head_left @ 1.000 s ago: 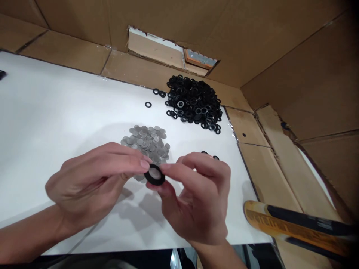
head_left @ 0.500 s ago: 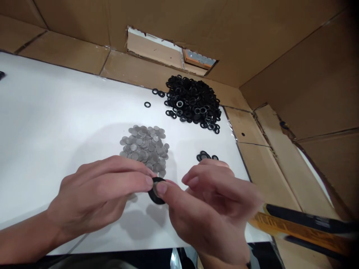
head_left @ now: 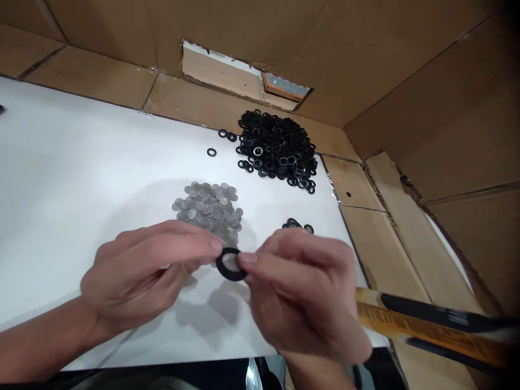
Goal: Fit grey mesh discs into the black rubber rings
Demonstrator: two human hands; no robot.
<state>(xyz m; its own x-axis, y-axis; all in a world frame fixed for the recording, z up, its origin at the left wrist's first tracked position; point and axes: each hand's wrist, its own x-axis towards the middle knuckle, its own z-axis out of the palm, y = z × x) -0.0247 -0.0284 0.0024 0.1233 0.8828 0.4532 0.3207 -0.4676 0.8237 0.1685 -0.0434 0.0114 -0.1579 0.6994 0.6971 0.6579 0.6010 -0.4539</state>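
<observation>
A black rubber ring [head_left: 229,264] with a grey disc set in its hole is held over the white sheet [head_left: 81,162]. My left hand [head_left: 150,273] pinches its left edge with thumb and fingertips. My right hand [head_left: 304,295] pinches its right edge the same way. Just behind the hands lies a heap of small grey metal discs [head_left: 209,211]. Farther back sits a big pile of black rings [head_left: 276,149].
A few loose black rings [head_left: 296,225] lie right of the discs, and single ones [head_left: 212,152] near the big pile. A yellow-and-black tool [head_left: 430,327] lies at the right front. Cardboard walls [head_left: 426,81] enclose the back and right.
Both hands dipped toward me with the ring half a second ago, then lifted it slightly; the ring now faces the camera more flatly. The piles have not moved.
</observation>
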